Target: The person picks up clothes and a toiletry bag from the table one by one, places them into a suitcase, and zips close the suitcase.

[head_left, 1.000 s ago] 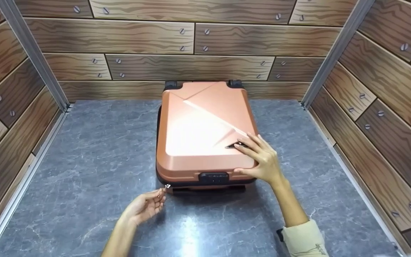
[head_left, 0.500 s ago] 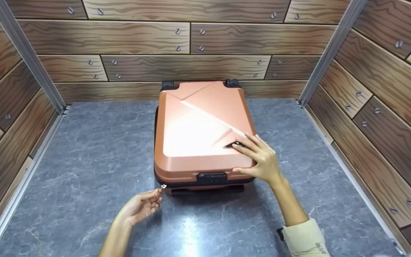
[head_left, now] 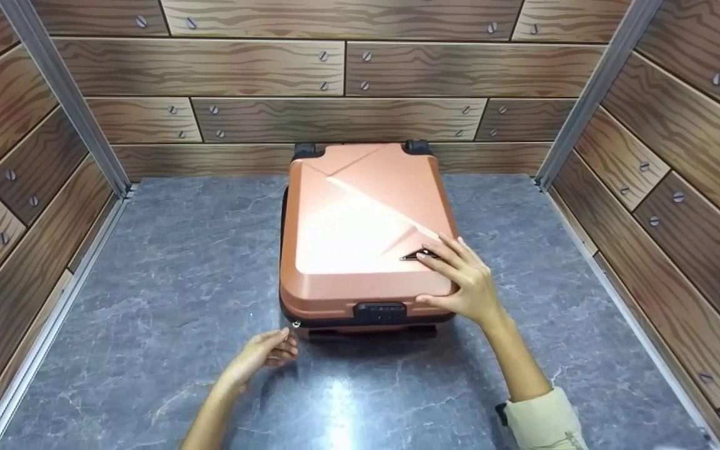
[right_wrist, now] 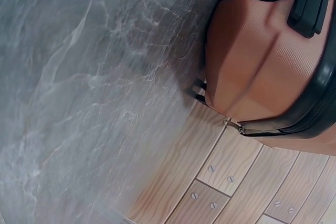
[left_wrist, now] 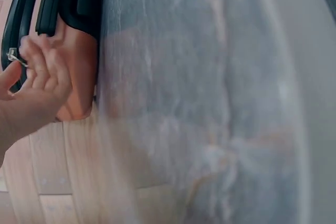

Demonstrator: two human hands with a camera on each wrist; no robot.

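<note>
A copper-orange hard-shell suitcase (head_left: 360, 231) lies flat and closed on the grey marbled surface (head_left: 166, 269). My right hand (head_left: 469, 284) rests on its near right corner. The fingers are spread over the lid by a small dark emblem (head_left: 419, 254), and the thumb lies along the front edge. My left hand (head_left: 269, 351) is at the near left corner and pinches a small silver zipper pull (head_left: 296, 324). In the left wrist view the zipper pull (left_wrist: 11, 55) sits between thumb and fingers of my left hand (left_wrist: 37, 87). A black lock (head_left: 380, 310) sits mid-front.
Wood-patterned walls (head_left: 260, 62) with screw heads close in the back and both sides, joined by metal corner posts (head_left: 60, 94). The suitcase's black wheels (head_left: 304, 150) touch the back wall. The right wrist view shows a suitcase corner (right_wrist: 252, 61) with another zipper pull (right_wrist: 233, 125).
The head view has shifted slightly. My left hand's fingers have curled in closer at the corner, still on the zipper pull. The right hand has stayed on the lid.
</note>
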